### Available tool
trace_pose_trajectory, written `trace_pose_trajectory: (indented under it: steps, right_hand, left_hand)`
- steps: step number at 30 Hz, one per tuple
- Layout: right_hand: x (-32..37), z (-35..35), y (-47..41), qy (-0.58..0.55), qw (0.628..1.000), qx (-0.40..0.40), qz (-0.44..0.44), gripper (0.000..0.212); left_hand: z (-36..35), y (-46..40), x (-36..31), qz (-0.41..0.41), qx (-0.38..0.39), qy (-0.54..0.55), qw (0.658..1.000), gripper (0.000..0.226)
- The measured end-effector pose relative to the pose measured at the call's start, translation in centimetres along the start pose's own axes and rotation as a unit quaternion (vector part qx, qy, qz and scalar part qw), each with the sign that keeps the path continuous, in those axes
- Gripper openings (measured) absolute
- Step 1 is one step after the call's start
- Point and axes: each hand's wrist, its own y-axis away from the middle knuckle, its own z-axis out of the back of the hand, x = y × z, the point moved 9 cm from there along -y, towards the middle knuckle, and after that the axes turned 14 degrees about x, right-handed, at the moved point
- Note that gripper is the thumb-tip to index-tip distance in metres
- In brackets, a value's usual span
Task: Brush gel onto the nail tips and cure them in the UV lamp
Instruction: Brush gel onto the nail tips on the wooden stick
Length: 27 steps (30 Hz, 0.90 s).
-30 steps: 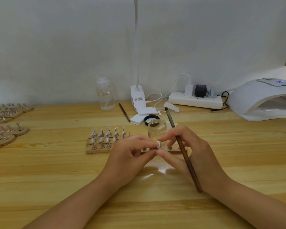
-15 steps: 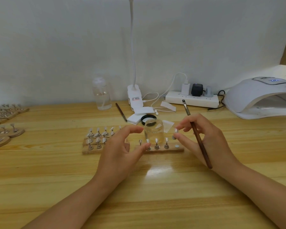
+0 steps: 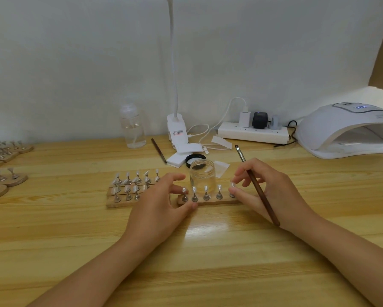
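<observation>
Wooden table (image 3: 53, 229) bearing a wooden holder strip (image 3: 210, 201) with five nail tips (image 3: 206, 189) mounted on metal stands. The left hand (image 3: 157, 209) holds the strip's left end, thumb at the near edge and fingers curled at the first stand. The right hand (image 3: 272, 191) pinches the rightmost stand between thumb and forefinger and also grips a brown-handled brush (image 3: 258, 187), bristles pointing away. An open clear gel jar (image 3: 202, 178) stands just behind the strip, its black lid (image 3: 193, 158) beyond. A second holder (image 3: 128, 189) lies to the left. The white UV lamp (image 3: 345, 129) sits far right; its blue display is unreadable. The clip lamp base (image 3: 177, 132) carries a red-and-black label, too small to read. A power strip (image 3: 253, 132) and a clear pump bottle (image 3: 133, 127) stand by the wall.
</observation>
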Motion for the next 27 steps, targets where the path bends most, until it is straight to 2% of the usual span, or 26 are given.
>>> trace_pose_trajectory:
  steps: [3, 6, 13, 17, 22, 27]
  right_hand:
    - [-0.2, 0.7, 0.1, -0.015, 1.0, -0.015, -0.006, 0.018]
    - [-0.6, 1.3, 0.3, -0.006, 1.0, -0.019, -0.016, 0.029]
    - [-0.5, 2.0, 0.3, 0.073, 0.995, -0.058, -0.023, 0.03]
    - [-1.1, 1.5, 0.3, 0.115, 0.992, -0.015, -0.038, 0.017]
    - [-2.2, -0.6, -0.3, 0.171, 0.979, 0.086, -0.078, 0.032]
    - [-1.7, -1.5, -0.5, 0.158, 0.979, 0.125, -0.041, 0.022]
  left_hand:
    - [-0.1, 0.0, 0.0, 0.001, 0.008, 0.001, 1.0, 0.049]
    - [-0.1, 0.2, -0.2, -0.009, 0.003, 0.005, 1.0, 0.044]
    - [0.7, 0.5, 0.0, -0.048, -0.036, 0.132, 0.989, 0.036]
    - [1.1, 0.7, -0.1, -0.059, -0.053, 0.175, 0.981, 0.034]
    - [1.7, 1.0, -0.1, -0.063, -0.081, 0.217, 0.971, 0.036]
    - [1.8, 1.1, -0.5, -0.078, -0.087, 0.22, 0.968, 0.038]
